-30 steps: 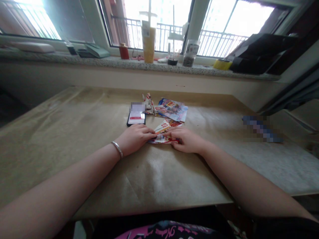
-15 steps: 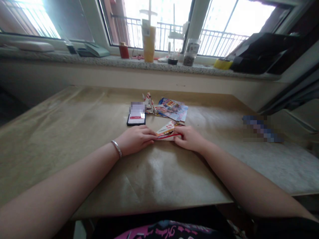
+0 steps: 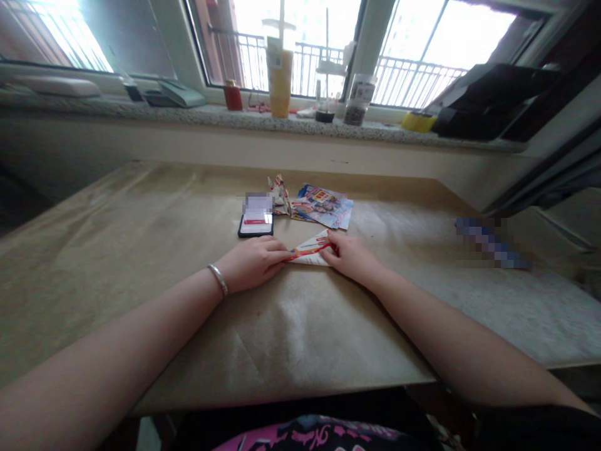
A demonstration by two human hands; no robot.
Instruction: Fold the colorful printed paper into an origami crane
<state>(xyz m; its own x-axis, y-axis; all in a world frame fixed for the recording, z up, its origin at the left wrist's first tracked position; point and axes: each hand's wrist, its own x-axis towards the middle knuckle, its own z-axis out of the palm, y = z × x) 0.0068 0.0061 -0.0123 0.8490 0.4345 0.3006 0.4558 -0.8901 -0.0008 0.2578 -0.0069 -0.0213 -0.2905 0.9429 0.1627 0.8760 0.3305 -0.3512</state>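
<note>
A small sheet of printed paper [image 3: 310, 252], folded over so its white back faces up, lies on the brown table [image 3: 141, 250] between my hands. My left hand [image 3: 253, 262], with a silver bracelet at the wrist, pins the paper's left corner with closed fingers. My right hand [image 3: 353, 257] pinches the folded flap at its right end. Behind them lie a phone [image 3: 256, 223] with a lit screen, a flat colourful leaflet [image 3: 323, 207] and a small folded paper piece [image 3: 280, 190].
A stone windowsill [image 3: 197, 116] runs along the back with a tall yellow drink cup [image 3: 280, 75], a red cup [image 3: 233, 96], jars and a yellow roll [image 3: 419, 120]. A blurred flat object [image 3: 491, 243] lies on the table at right. Black equipment [image 3: 488, 100] sits at the far right.
My right hand has folded the paper's near edge up and over, away from me, so the white back now shows. My left hand has stayed on the left corner.
</note>
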